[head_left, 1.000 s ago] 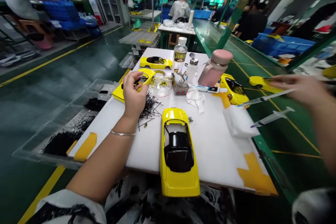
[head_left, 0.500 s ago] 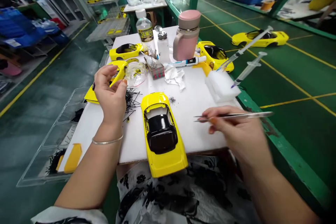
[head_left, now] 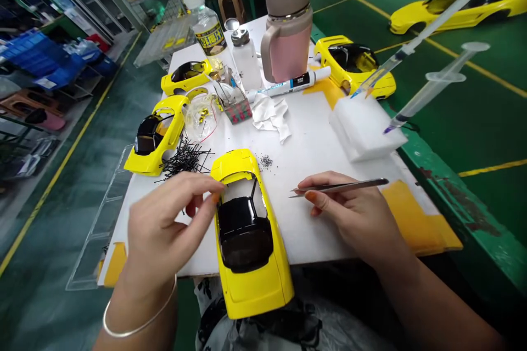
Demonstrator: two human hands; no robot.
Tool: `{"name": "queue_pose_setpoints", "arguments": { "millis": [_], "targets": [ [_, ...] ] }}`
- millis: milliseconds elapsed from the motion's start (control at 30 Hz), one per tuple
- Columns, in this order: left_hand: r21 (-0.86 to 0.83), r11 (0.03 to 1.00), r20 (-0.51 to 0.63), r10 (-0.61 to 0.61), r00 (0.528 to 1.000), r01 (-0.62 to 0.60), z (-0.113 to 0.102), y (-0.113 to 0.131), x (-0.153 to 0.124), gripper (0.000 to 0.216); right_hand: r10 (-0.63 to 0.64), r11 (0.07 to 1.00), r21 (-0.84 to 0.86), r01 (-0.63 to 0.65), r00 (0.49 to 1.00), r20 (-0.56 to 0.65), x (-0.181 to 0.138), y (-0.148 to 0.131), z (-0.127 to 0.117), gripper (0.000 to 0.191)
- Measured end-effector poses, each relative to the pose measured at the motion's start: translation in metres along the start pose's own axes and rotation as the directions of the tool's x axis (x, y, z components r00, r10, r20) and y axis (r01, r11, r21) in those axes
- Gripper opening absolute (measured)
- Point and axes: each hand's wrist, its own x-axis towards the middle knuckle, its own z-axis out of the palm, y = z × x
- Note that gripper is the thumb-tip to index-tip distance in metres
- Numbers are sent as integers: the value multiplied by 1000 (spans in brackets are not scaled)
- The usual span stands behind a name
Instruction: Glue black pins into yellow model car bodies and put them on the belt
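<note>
The car [head_left: 247, 236] lies between the two grips, its near end past the table's [head_left: 313, 137] edge; the left hand [head_left: 168, 225] has thumb and forefinger nearly together at the far left rim, where a light touch would best spare the gloss; right of the car, the right hand [head_left: 349, 208] pinches tweezers [head_left: 349, 185], tips slightly parted, best kept clear of the paint; whether the left fingertips hold anything, I cannot tell; that hand's other fingers are partly hidden.

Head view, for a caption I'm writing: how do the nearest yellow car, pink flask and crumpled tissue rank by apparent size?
1. Nearest yellow car, enlarged by being close to the camera
2. Pink flask
3. Crumpled tissue
</note>
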Motion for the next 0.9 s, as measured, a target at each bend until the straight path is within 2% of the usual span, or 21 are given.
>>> {"name": "queue_pose_setpoints", "arguments": {
  "millis": [100,200,333,433,600,800,900],
  "targets": [
    [107,994,209,-44,977,22,6,8,-9,13,-82,992,-100,82,997,3,8,-6,-7,7],
    [145,989,267,-57,962,18,14,5,-12,16,-113,978,-174,113,994,12,23,-16,-10,6],
    [49,997,240,-72,968,62,18,-3,-8,12,-72,978,-192,83,995,61,45,-22,1,8],
    [-58,989,199,-124,972,138,20,-12,-7,9,-52,979,-194,60,998,44,53,-17,12,5],
    [-218,940,29,-262,965,262,26,-27,-12,11,-63,981,-187,57,998,-25,53,-4,22,4],
    [-327,883,-44,-369,928,336,25,-24,-18,8,-83,970,-233,71,996,-43,53,-3,25,6],
    [-341,881,-47,-365,930,329,23,-23,-19,7,-68,964,-260,50,996,-61,53,-3,26,9]
  ]
}}
